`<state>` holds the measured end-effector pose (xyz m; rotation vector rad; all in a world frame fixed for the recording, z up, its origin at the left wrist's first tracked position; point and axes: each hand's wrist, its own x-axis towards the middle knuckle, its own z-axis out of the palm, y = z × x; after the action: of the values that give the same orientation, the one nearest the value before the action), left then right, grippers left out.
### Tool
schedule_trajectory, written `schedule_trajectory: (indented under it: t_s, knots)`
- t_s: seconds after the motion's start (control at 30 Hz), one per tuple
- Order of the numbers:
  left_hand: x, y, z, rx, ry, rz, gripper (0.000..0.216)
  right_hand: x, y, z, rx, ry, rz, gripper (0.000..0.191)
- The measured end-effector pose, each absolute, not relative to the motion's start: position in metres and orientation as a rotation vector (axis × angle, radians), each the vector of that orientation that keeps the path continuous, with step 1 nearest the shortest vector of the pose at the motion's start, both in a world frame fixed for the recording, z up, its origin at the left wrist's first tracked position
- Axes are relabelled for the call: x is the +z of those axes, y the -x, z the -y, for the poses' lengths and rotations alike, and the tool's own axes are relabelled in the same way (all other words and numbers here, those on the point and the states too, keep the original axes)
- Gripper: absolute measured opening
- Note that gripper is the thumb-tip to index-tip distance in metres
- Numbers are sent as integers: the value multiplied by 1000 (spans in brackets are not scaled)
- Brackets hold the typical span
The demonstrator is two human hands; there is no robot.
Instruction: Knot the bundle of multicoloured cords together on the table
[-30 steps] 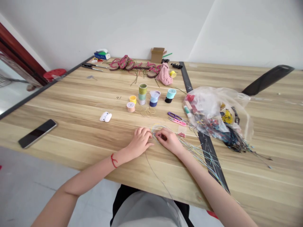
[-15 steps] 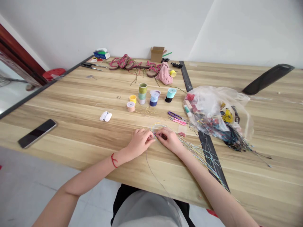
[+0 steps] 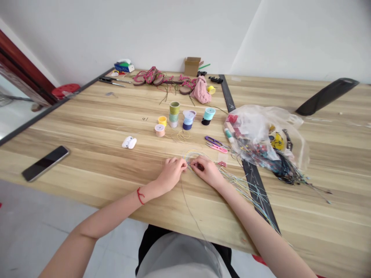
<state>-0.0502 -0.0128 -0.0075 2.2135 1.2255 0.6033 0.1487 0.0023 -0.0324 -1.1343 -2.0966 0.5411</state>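
Note:
My left hand (image 3: 172,173) and my right hand (image 3: 208,172) meet at the table's near edge, pinching a bundle of thin multicoloured cords (image 3: 193,159). The cords form a loop above my fingertips. Long strands (image 3: 246,189) trail from the bundle to the lower right, and a single grey strand falls toward my lap. My fingers hide the exact gripping point. A red string (image 3: 140,195) circles my left wrist. Several thread spools (image 3: 174,114) stand a short way beyond my hands.
Purple and pink thread snips (image 3: 216,144) lie right of my hands, beside a plastic bag of beads and cords (image 3: 261,139). A phone (image 3: 45,163) and white earbuds (image 3: 129,142) lie left. Pink-strapped sandals (image 3: 153,77) line the far edge, and a black strip (image 3: 255,181) crosses the wooden table (image 3: 87,127).
My left fingertips have shifted slightly right, closer to my right hand on the cords. The view has moved a little. The objects on the table have stayed in place.

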Motion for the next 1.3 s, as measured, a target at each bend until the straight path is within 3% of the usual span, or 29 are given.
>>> schedule_trajectory:
  t_s: [0.1,0.23,0.4,0.53,0.7,1.3]
  knots:
    - [-6,49,12,642,-1933,-1011,4,-32,-149,-2,546,1130,2104,11]
    - [-6,50,7,763,-1312,-659,28,-31,-149,-2,549,1128,2107,11]
    - [-2,58,-5,976,-1243,-674,28,-32,-149,-2,552,1139,2101,11]
    - [-2,66,-11,1020,-1663,-837,26,-33,-149,-2,552,1138,2097,11]
    - [-16,62,-8,766,-2464,-1023,29,-33,-149,-3,553,1133,2100,10]
    - [-24,58,-5,523,-2756,-1058,30,-32,-151,-5,649,1111,2090,12]
